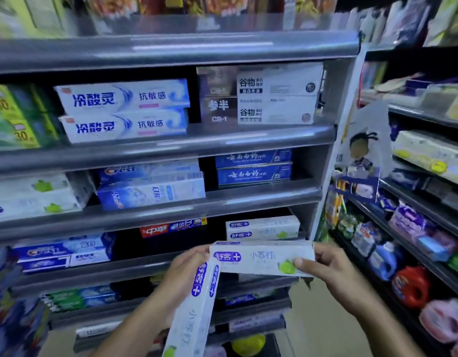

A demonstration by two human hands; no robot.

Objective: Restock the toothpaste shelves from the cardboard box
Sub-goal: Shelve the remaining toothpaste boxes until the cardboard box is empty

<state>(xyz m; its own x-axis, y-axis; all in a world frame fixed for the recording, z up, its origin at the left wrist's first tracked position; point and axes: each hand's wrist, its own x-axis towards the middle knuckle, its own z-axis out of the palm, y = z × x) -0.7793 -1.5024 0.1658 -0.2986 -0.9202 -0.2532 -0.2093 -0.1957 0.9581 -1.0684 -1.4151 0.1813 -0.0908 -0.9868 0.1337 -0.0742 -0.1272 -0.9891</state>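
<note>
- Now at the shelf front: right hand [331, 269] pinches the flat box [258, 258] by its right end, thumb on the printed face, fingers behind.
- Flat box held level, just in front of the matching stack [261, 228] on the shelf [135, 266].
- Left hand [186, 271] wraps two tilted boxes [194, 318], their tops meeting the flat box's left end.

Grey tiered shelving [171, 51], pale floor [313, 328]
</note>
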